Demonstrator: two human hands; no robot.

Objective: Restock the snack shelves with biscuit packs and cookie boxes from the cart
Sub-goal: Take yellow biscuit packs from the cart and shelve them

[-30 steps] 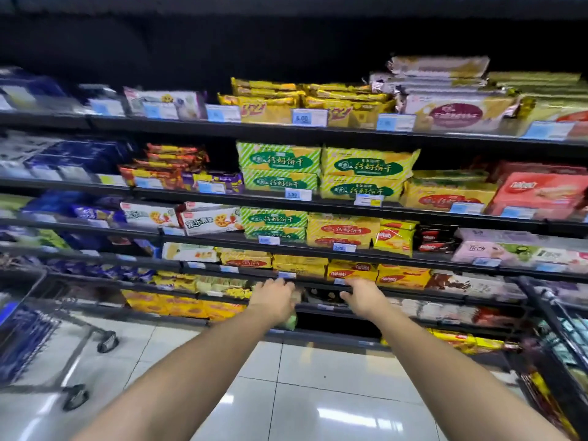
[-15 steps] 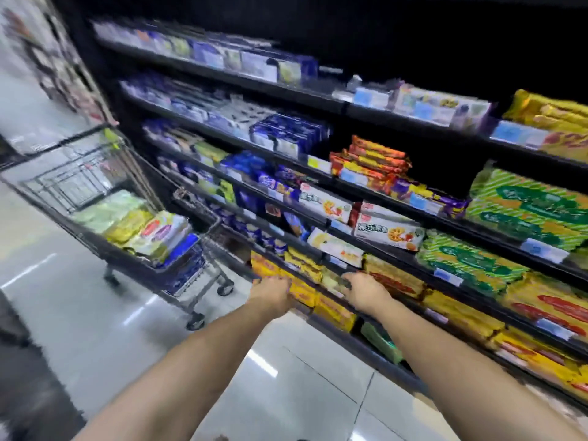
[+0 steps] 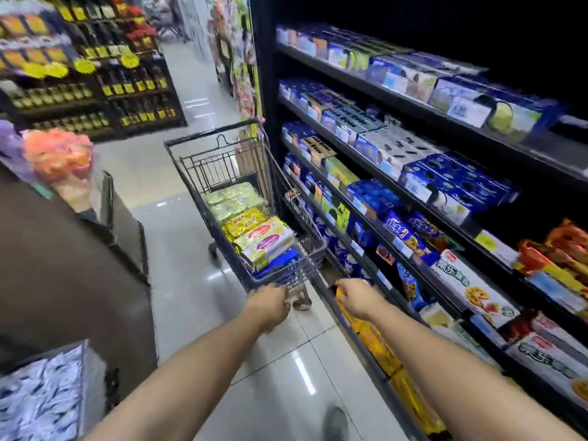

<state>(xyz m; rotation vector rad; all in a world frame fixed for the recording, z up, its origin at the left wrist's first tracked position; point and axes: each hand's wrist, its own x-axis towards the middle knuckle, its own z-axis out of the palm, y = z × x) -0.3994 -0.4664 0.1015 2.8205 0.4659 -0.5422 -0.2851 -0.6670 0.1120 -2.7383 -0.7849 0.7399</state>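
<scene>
A black wire cart (image 3: pixel 219 142) stands in the aisle ahead, close against the snack shelves (image 3: pixel 451 230) on the right. It holds green biscuit packs (image 3: pixel 235 198), yellow packs (image 3: pixel 245 222), a pale pack with a red oval (image 3: pixel 267 238) and a blue pack (image 3: pixel 280 262). My left hand (image 3: pixel 269 305) reaches to the cart's near end, fingers loosely curled, holding nothing. Beside the yellow packs (image 3: pixel 378 345) on the lowest shelf is my right hand (image 3: pixel 353 297), also with nothing in it. Blue cookie boxes (image 3: pixel 458 176) and white boxes (image 3: pixel 471 281) fill the shelves.
A brown display stand (image 3: pixel 63 265) crowds the left side, with a bin of white-blue packets (image 3: pixel 41 399) below it. Across the aisle a rack of bottles (image 3: pixel 95 90) carries yellow tags. Tiled floor (image 3: pixel 178 243) runs between stand and cart. My shoe (image 3: pixel 335 421) shows at the bottom.
My view has swung left from the shelf front to the cart. Both hands have left the lower shelf and moved toward the cart's near end, holding nothing.
</scene>
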